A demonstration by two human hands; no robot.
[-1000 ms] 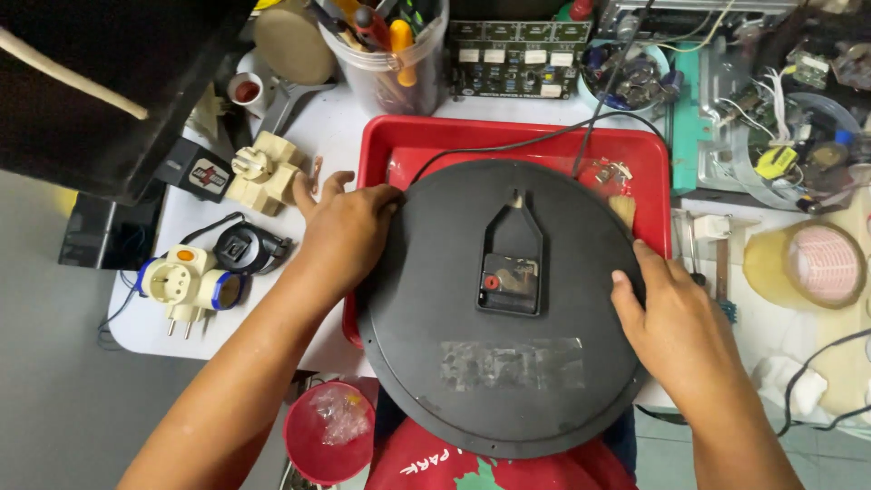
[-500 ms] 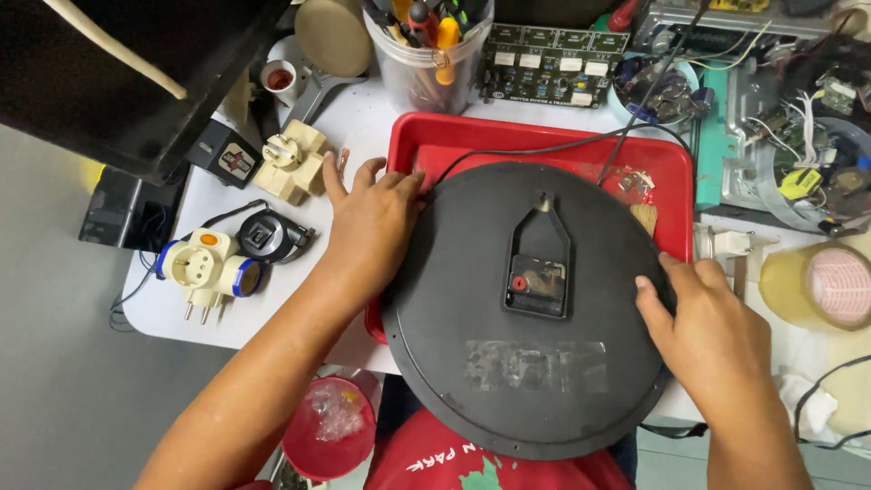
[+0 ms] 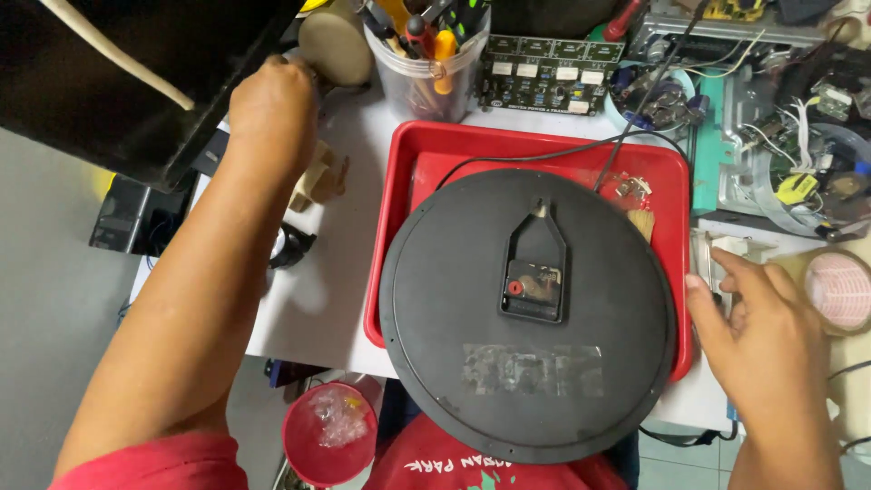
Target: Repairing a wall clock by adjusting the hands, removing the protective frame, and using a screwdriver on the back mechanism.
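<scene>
Clock (image 3: pixel 531 318) lies face down across the red tray (image 3: pixel 399 227), back mechanism (image 3: pixel 533 272) untouched so work looks barely begun; left hand (image 3: pixel 272 113) reaches up by the tool cup (image 3: pixel 426 63), grip unclear, right hand (image 3: pixel 771 331) spread, empty, beside the rim.

round black wall clock (image 3: pixel 531 318), face down, back w/ small black movement box & red knob, taped patch below, lying on red tray, overhanging near edge
</scene>
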